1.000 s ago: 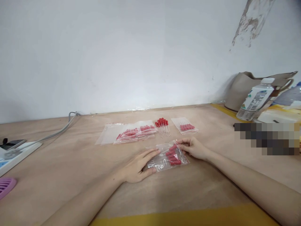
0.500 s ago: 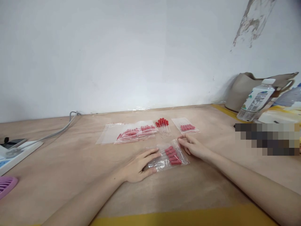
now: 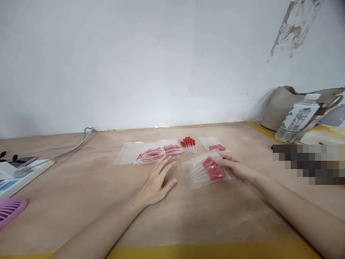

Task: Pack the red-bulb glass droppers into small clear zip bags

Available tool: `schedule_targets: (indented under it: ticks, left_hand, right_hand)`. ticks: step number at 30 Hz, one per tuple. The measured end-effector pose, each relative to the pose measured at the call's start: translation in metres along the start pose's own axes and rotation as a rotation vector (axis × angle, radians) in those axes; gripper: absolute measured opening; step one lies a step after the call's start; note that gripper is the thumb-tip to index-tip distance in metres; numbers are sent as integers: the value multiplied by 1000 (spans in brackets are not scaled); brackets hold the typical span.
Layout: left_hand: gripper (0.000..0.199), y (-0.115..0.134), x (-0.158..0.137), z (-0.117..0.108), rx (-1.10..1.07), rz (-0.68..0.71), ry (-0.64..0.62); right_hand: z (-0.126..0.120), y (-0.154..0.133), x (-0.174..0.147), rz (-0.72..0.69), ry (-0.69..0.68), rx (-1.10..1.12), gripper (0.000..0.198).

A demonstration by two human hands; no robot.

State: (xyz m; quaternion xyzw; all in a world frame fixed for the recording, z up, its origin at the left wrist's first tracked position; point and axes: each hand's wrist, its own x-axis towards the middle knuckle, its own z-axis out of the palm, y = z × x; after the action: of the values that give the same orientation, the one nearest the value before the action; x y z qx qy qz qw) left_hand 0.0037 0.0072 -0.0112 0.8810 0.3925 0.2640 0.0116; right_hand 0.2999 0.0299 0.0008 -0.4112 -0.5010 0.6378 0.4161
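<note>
My right hand (image 3: 234,167) pinches the right edge of a clear zip bag (image 3: 198,176), lifted a little off the table. Inside the bag show several droppers with red bulbs (image 3: 212,168) and thin clear stems. My left hand (image 3: 159,182) is open, fingers spread, holding nothing, left of that bag. Just beyond its fingertips lie overlapping zip bags (image 3: 151,154) with red-bulbed droppers in them. A fanned bunch of loose red-bulbed droppers (image 3: 189,146) rests at the back middle. Another filled bag (image 3: 214,144) lies behind my right hand.
On the left are a power strip (image 3: 27,178) with a grey cable (image 3: 70,149) and a pink slatted object (image 3: 12,211). A plastic bottle (image 3: 298,118) and a grey-brown bag-like container (image 3: 275,108) stand at right. The wall (image 3: 134,64) borders the table's back.
My right hand has picked up the bag of droppers and moved it to the right. My left hand has come off the bag and shifted slightly forward and left.
</note>
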Motion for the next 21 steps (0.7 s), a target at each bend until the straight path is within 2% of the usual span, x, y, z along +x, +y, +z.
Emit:
schedule_targets:
  ticks: [4,7,9,12,13,15,17,19,21]
  left_hand:
    - [38,-2,1,5,111,-50,118]
    - [36,-4,5,2,190,-123,202]
    - [36,-11,7,-5,272,-228,279]
    - [37,-37,5,-21,435,-474,388]
    - [38,-49,3,-27,469,-563,386]
    - [40,-74,-2,-36,508,-737,284]
    - [40,-97,-8,-40,492,-793,210]
    - [41,-114,-12,-40,474,-836,149]
    - [43,-127,-15,-37,455,-870,92]
  right_hand:
    - [-19,-17,13,-154,293,43,11]
    - [-18,-22,39,-285,386,62,12]
    - [-12,-20,60,-296,467,40,11]
    - [-3,-9,85,-224,569,-66,10]
    - [-2,-4,89,-190,574,-98,10]
    - [-5,3,91,-119,551,-150,15]
    - [-14,5,84,-39,519,-212,24]
    - [-25,1,75,29,503,-448,34]
    - [-31,-7,67,27,556,-833,42]
